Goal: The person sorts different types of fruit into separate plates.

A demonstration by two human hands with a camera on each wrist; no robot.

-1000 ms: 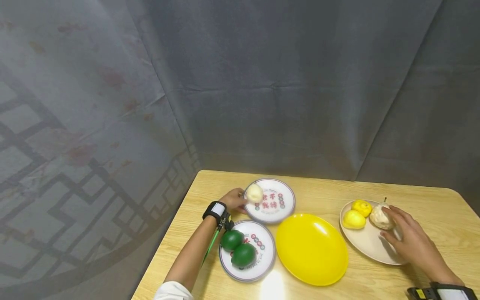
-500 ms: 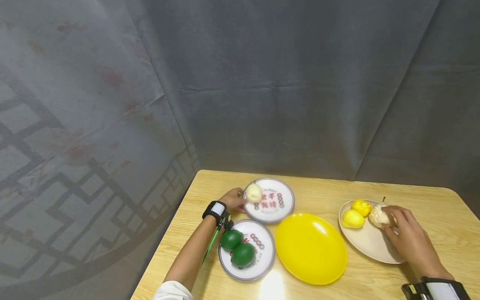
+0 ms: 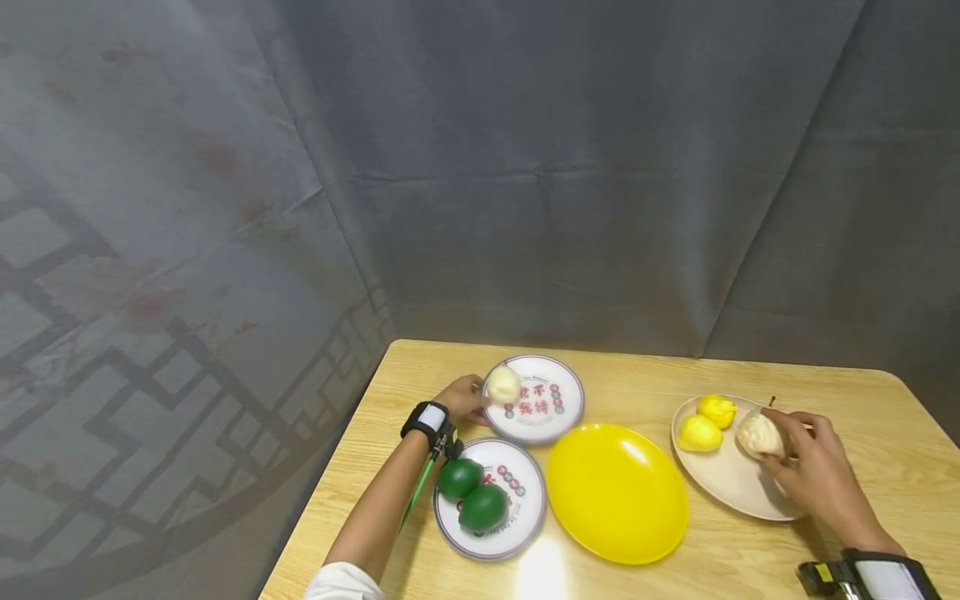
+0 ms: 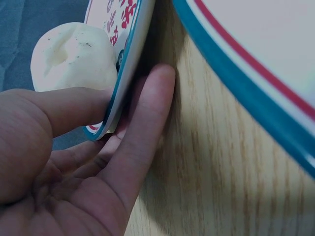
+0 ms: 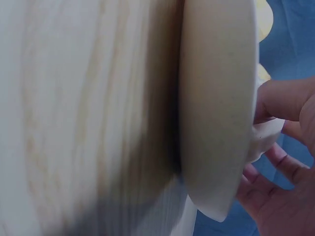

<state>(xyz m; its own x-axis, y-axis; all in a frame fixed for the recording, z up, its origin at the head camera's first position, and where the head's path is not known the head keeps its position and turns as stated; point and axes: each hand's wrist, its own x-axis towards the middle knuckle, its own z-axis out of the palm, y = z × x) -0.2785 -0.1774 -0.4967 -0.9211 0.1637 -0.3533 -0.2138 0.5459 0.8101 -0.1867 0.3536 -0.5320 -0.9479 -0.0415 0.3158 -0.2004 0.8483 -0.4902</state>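
Note:
My left hand (image 3: 463, 397) holds the left rim of a white plate (image 3: 558, 429) with red characters. In the left wrist view the thumb lies over the rim and fingers reach under it. A round cream-white fruit (image 4: 74, 59) with a short stem sits on this plate beside the thumb. At the right, my right hand (image 3: 817, 467) pinches a cream, lumpy fruit (image 3: 757, 433) with a thin dark stem, over a beige plate (image 3: 738, 492). Two yellow fruits, a smooth one (image 3: 699, 434) and a ridged one (image 3: 717, 410), lie beside it.
A second white plate (image 3: 517, 542) with two dark green fruits (image 3: 482, 508) stands nearer, below the left hand. An oval yellow plate (image 3: 618, 500) lies between the white plates and the beige one. Behind the wooden table (image 3: 637, 379) hangs a grey curtain (image 3: 562, 250).
My right hand has closed in on the cream lumpy fruit, and its fingers now pinch it. The fruit's stem has tipped slightly to the right. My left hand keeps its hold on the plate.

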